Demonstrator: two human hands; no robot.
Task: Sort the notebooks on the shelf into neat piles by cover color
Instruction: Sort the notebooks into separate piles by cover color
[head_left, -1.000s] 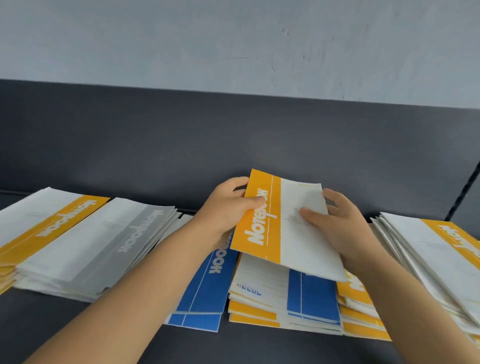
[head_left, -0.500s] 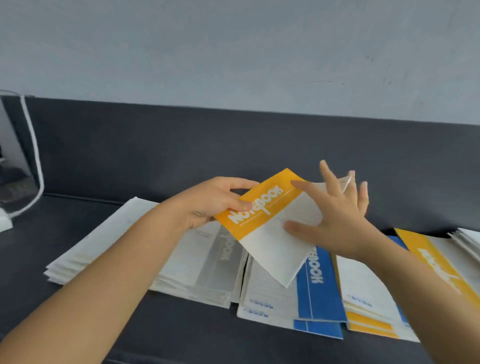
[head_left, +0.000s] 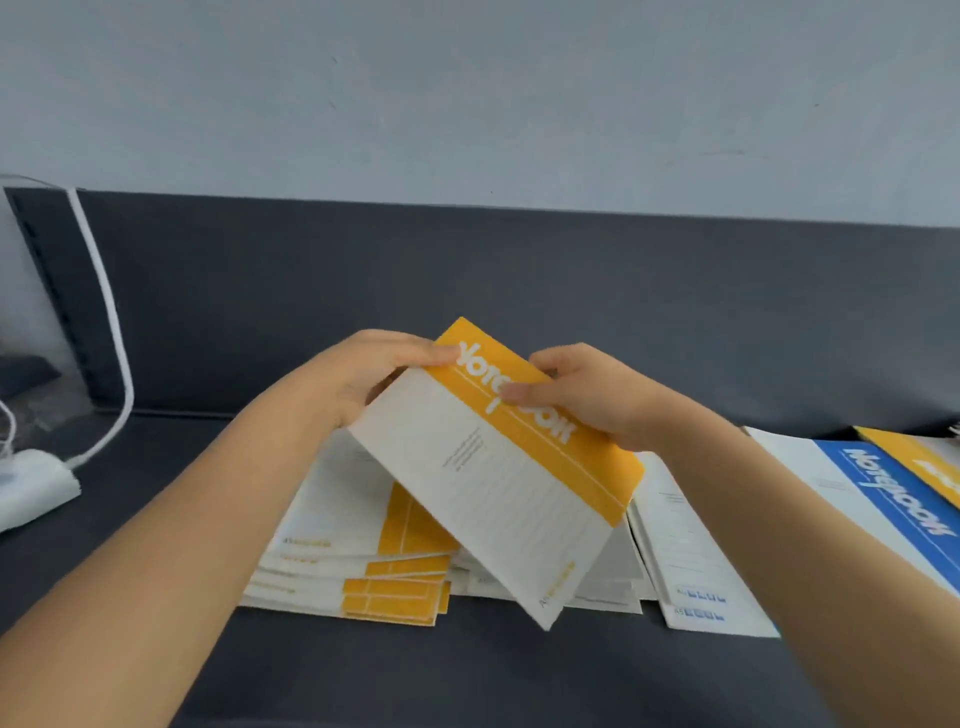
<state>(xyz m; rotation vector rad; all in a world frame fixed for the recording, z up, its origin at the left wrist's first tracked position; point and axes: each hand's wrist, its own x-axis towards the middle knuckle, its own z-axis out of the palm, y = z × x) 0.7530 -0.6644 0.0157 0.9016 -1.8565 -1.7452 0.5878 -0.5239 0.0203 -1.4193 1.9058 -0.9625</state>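
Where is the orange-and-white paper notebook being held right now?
In the head view the orange-and-white notebook sits mid-frame, tilted, held at its far end by the left hand and right hand, above the orange-striped pile on the dark shelf.

There's the orange notebook (head_left: 498, 483): smooth paper cover, faint sheen. The shelf (head_left: 467, 670), dark and matt. The wall (head_left: 467, 93), flat paint, lightly scuffed. And the white cable (head_left: 111, 322), smooth plastic.

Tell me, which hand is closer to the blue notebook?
Right. The right hand grips the far edge of the yellow notebook, a little way left of the blue notebook. The left hand grips the same notebook's far corner, farther off to the left.
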